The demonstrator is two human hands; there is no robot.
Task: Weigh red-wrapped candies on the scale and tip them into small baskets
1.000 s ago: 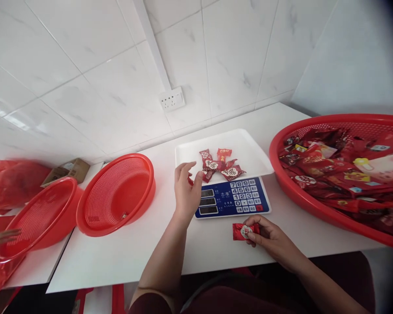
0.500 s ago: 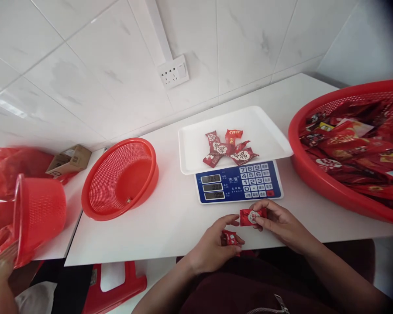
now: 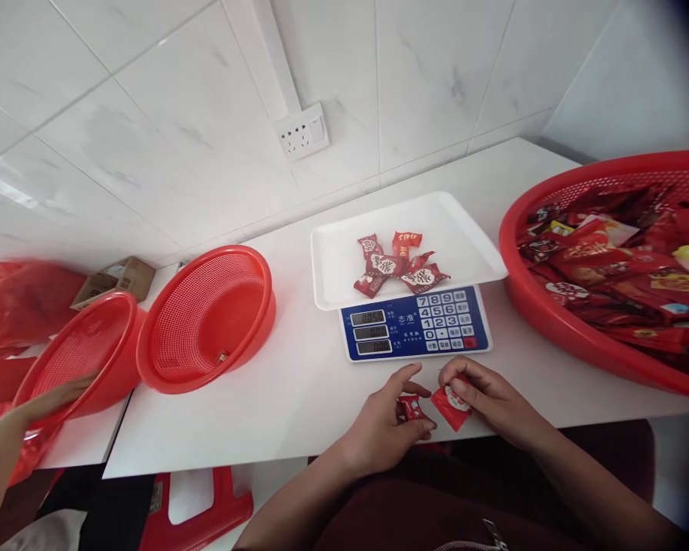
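My left hand is curled round a small red wrapped candy, its index finger lifted away from it. Beside it, my right hand pinches another red wrapped candy with a pale round label; this one hangs tilted. Both hands are just in front of a blue digital scale. On the scale sits a white tray bearing several dark red and bright red wrapped candies.
At the right stands a big red basket heaped with packaged sweets. A red colander with one tiny item inside is on the left. Further left, another person's hand reaches into a second red basket. A cardboard box lies behind.
The candy in my right hand has tipped downward. My left hand has shifted slightly right. The other person's red basket has moved right and tilted, and their hand is now inside it.
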